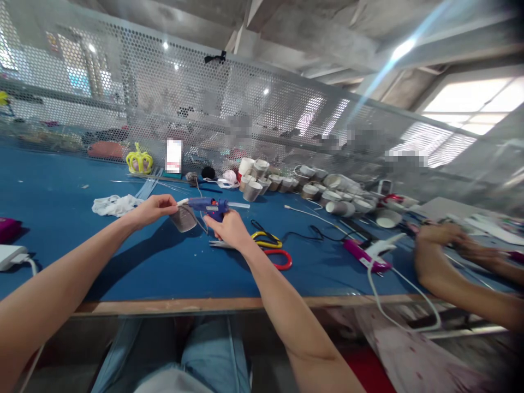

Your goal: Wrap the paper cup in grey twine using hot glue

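My right hand is wrapped round the handle of a blue glue gun, with a clear glue stick poking from its back end. The gun's nozzle points left, at the rim of a small grey cup. Fingers of my left hand pinch that cup at its upper edge. Whether the nozzle touches the rim I cannot tell. Under my right wrist lie scissors with red handles and a yellow-handled pair.
Several grey-white cups stand along the back by a perforated metal screen. A white cloth and a yellow crown-shaped piece lie left. At right are a purple device, white cable and a co-worker's hands.
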A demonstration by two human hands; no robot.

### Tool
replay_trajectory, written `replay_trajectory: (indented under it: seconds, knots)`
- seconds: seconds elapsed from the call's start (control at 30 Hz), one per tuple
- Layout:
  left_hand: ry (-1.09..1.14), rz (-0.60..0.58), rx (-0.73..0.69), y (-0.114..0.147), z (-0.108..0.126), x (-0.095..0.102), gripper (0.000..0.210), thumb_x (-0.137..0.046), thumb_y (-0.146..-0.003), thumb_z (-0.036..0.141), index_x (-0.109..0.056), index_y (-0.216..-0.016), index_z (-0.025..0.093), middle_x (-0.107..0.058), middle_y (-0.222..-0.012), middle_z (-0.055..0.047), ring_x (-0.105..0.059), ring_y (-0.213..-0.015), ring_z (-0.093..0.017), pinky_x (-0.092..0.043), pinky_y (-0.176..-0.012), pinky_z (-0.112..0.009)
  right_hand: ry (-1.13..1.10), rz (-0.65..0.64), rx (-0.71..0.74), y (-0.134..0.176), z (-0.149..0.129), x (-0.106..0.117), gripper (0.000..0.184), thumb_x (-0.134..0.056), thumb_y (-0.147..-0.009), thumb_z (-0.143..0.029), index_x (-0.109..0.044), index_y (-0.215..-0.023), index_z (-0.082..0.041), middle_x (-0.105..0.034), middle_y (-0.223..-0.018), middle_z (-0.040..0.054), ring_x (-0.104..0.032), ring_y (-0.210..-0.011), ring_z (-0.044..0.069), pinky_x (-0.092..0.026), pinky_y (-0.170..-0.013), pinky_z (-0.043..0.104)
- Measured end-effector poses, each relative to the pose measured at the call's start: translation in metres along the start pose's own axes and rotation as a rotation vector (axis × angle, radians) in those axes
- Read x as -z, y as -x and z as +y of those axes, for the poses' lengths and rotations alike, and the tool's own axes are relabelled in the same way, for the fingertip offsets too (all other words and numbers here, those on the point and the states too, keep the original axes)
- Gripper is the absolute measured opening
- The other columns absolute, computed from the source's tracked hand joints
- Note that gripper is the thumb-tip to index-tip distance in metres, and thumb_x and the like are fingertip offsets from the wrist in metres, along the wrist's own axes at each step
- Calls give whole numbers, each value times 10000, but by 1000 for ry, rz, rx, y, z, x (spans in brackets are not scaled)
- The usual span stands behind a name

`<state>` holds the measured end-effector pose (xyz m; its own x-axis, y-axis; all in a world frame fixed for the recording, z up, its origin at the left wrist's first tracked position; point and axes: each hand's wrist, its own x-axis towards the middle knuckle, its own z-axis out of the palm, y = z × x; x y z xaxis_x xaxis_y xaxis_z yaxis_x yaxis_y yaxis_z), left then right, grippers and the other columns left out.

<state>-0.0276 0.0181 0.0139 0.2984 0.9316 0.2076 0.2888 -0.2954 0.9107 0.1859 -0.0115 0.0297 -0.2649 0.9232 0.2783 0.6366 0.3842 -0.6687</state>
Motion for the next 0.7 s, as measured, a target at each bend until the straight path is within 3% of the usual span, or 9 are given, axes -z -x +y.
replay_trajectory:
  seconds: [0.47, 0.7]
  knots:
    - [4, -9, -8, 1, 0, -1, 230, -569, -635, 371, -515, -642, 147, -496, -581, 28, -457, -563, -106, -344, -564, -244, 139, 41, 58, 1, 0, -5, 216, -500, -733, -333, -583, -636, -159, -512, -404, 3, -545, -453, 136, -396, -479, 210]
    - [-3, -54, -11, -1, -4, 3, 224, -577, -654, 368, -528, -670, 150, -557, -633, 14, -514, -626, -118, -398, -639, -265, 65, 57, -32, -2, 3, -1, 240, -504, -727, -335, -525, -561, -163, -473, -358, -9, -480, -354, 110, -378, -411, 205]
